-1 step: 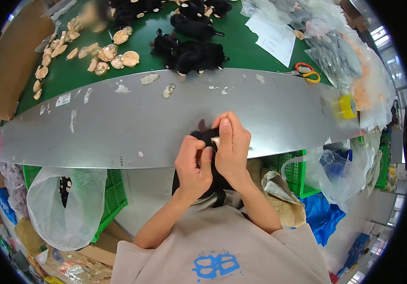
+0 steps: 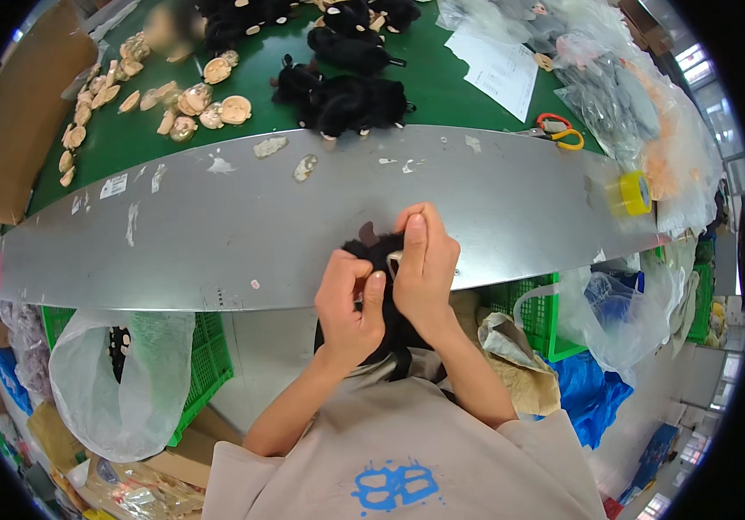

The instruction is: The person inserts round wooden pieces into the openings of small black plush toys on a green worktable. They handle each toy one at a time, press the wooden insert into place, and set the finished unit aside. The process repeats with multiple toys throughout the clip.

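At the near edge of the grey metal worktop, both hands grip a small black plush piece (image 2: 381, 248) with a brown flap like an ear standing up at its far side. My left hand (image 2: 351, 308) is closed, its thumb and bent fingers pinching the plush. Just right of it, my right hand (image 2: 426, 273) pinches the other side, thumb pressed against the fingers. A pale edge of something shows between the two hands; what it is I cannot make out. Much of the piece is covered by my fingers.
Black plush toys (image 2: 346, 102) and beige doll-face shells (image 2: 194, 100) lie on the green surface behind. A paper sheet (image 2: 498, 74), scissors (image 2: 561, 132), a yellow tape roll (image 2: 635, 192) and plastic bags (image 2: 602, 74) sit right. Below stand green crates (image 2: 208, 351), one with a white bag (image 2: 112, 416).
The brown flap and more of the black plush show above my hands now. My left hand has shifted slightly left; both hands keep their grip.
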